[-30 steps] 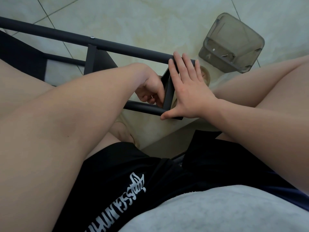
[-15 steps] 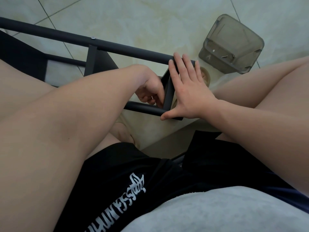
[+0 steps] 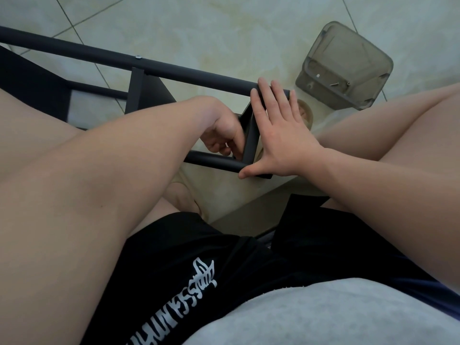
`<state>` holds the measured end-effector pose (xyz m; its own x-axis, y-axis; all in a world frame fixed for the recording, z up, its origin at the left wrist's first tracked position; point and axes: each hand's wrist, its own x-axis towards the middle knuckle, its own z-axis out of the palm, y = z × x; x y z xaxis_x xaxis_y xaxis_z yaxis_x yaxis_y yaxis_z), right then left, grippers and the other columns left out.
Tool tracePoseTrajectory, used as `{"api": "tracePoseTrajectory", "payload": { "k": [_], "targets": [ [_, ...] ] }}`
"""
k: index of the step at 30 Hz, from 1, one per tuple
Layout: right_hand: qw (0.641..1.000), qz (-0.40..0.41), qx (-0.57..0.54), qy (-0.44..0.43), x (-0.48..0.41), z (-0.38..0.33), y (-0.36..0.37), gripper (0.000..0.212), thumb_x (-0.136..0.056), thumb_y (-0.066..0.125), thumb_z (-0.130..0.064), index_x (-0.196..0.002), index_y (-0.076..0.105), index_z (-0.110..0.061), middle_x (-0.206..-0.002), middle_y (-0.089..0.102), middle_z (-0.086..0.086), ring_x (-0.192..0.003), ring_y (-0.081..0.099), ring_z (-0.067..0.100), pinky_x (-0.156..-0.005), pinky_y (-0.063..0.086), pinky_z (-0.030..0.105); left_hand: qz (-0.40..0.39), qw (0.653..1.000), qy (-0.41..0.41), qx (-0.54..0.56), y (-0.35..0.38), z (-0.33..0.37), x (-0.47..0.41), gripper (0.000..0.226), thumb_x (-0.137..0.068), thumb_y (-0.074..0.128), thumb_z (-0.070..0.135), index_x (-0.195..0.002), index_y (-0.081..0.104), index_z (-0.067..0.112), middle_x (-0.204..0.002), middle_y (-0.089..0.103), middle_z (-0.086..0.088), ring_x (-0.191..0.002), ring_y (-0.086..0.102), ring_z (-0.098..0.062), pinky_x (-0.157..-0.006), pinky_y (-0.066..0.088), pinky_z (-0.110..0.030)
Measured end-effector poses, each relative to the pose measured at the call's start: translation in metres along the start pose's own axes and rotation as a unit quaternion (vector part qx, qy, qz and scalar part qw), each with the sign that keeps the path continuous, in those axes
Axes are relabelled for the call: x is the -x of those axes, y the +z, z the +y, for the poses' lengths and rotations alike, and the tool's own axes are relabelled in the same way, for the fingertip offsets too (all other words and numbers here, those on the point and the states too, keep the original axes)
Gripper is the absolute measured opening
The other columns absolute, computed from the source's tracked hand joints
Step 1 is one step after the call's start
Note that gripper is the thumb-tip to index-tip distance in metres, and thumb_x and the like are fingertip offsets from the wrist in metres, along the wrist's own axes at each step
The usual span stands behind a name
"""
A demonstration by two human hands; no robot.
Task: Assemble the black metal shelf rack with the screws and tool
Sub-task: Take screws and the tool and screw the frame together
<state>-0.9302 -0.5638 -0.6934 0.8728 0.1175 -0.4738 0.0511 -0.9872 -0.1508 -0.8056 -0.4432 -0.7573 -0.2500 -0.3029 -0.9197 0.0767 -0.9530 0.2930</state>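
OK so, left to right. The black rack (image 3: 74,49) lies on its side on the tiled floor (image 3: 224,26), between the seated person's knees. Its upper tube (image 3: 199,77) comes in from the left edge, and there's already a screw head (image 3: 137,56) seated in it, right above a shelf panel (image 3: 146,95).

Next is the left hand (image 3: 221,134), tucked into the gap between that tube and the lower tube (image 3: 211,161), right against the end crosspiece (image 3: 250,138). Its fingers are curled in tight at the lower corner joint. Honestly I can't tell whether they're pinching a screw, the tool or nothing, since the palm side faces away.

On the other side of the crosspiece, the right hand (image 3: 286,138) lies flat against it. The fingers are straight and close together, and the thumb (image 3: 245,173) is stretched out to the end of the lower tube. It's bracing, not gripping.

Further right and apart from the rack is a smoky plastic tub (image 3: 361,46) with a few loose screws (image 3: 336,83) in it.

What's changed over the last second? Basically nothing. Both hands sit where they were, the rack hasn't shifted, and the tub is untouched. My read is that the corner joint is still being worked, probably a fastener being started or turned by feel, and it isn't done yet. With screws left in the tub, there's likely more to do.
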Motion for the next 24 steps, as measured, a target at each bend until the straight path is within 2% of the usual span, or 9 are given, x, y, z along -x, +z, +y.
{"api": "tracePoseTrajectory", "payload": {
  "k": [7, 11, 13, 18, 21, 24],
  "targets": [
    [1.000, 0.001, -0.003, -0.002, -0.0001, -0.0004, 0.0004, 0.157, -0.054, 0.059, -0.096, -0.160, -0.010, -0.003, -0.167, -0.021, 0.018, -0.154, -0.021, 0.037, -0.125, -0.008, 0.056, -0.005, 1.000, 0.018, 0.007, -0.0009, 0.0019, 0.0022, 0.016, -0.086, 0.066, 0.002, -0.087, 0.068, 0.018, -0.073, 0.061, 0.004, -0.058, 0.048, -0.006, -0.052, 0.032, -0.017],
    [1.000, 0.004, 0.000, -0.002, -0.0006, -0.0007, 0.0000, 0.157, -0.054, 0.060, -0.096, -0.160, -0.010, -0.002, -0.167, -0.021, 0.018, -0.154, -0.020, 0.037, -0.125, -0.007, 0.057, -0.001, 1.000, 0.011, 0.021, -0.0020, -0.0025, 0.0031, 0.011, -0.088, 0.066, 0.010, -0.096, 0.070, 0.017, -0.081, 0.066, 0.005, -0.060, 0.050, -0.007, -0.054, 0.033, -0.018],
    [1.000, 0.005, 0.003, -0.001, -0.0005, -0.0004, 0.0004, 0.157, -0.053, 0.058, -0.096, -0.160, -0.010, -0.002, -0.167, -0.020, 0.018, -0.154, -0.020, 0.037, -0.125, -0.006, 0.057, -0.002, 1.000, 0.005, 0.019, -0.0003, -0.0036, 0.0026, 0.008, -0.088, 0.067, 0.012, -0.092, 0.072, 0.017, -0.081, 0.068, 0.004, -0.059, 0.050, -0.007, -0.053, 0.034, -0.018],
    [1.000, 0.006, -0.001, -0.003, -0.0002, -0.0003, 0.0011, 0.157, -0.054, 0.058, -0.096, -0.160, -0.009, -0.002, -0.167, -0.020, 0.018, -0.154, -0.019, 0.038, -0.125, -0.005, 0.058, 0.005, 1.000, 0.004, -0.005, 0.0017, -0.0010, 0.0017, 0.012, -0.087, 0.067, 0.008, -0.097, 0.070, 0.015, -0.078, 0.065, 0.004, -0.059, 0.047, -0.007, -0.054, 0.034, -0.018],
    [1.000, 0.008, -0.004, -0.004, 0.0000, 0.0002, 0.0015, 0.157, -0.054, 0.058, -0.096, -0.160, -0.009, -0.002, -0.167, -0.020, 0.018, -0.154, -0.020, 0.038, -0.125, -0.006, 0.057, 0.007, 1.000, 0.015, -0.005, 0.0000, 0.0020, 0.0049, 0.016, -0.085, 0.067, 0.003, -0.091, 0.068, 0.017, -0.072, 0.061, 0.005, -0.059, 0.047, -0.007, -0.056, 0.035, -0.020],
    [1.000, 0.009, -0.004, -0.004, -0.0003, 0.0003, 0.0013, 0.157, -0.054, 0.058, -0.096, -0.160, -0.009, -0.002, -0.167, -0.019, 0.018, -0.154, -0.019, 0.037, -0.125, -0.006, 0.057, 0.009, 1.000, 0.014, 0.000, -0.0017, 0.0019, 0.0064, 0.015, -0.086, 0.068, 0.005, -0.093, 0.068, 0.018, -0.077, 0.062, 0.005, -0.060, 0.047, -0.009, -0.059, 0.036, -0.021]
  ]
}}
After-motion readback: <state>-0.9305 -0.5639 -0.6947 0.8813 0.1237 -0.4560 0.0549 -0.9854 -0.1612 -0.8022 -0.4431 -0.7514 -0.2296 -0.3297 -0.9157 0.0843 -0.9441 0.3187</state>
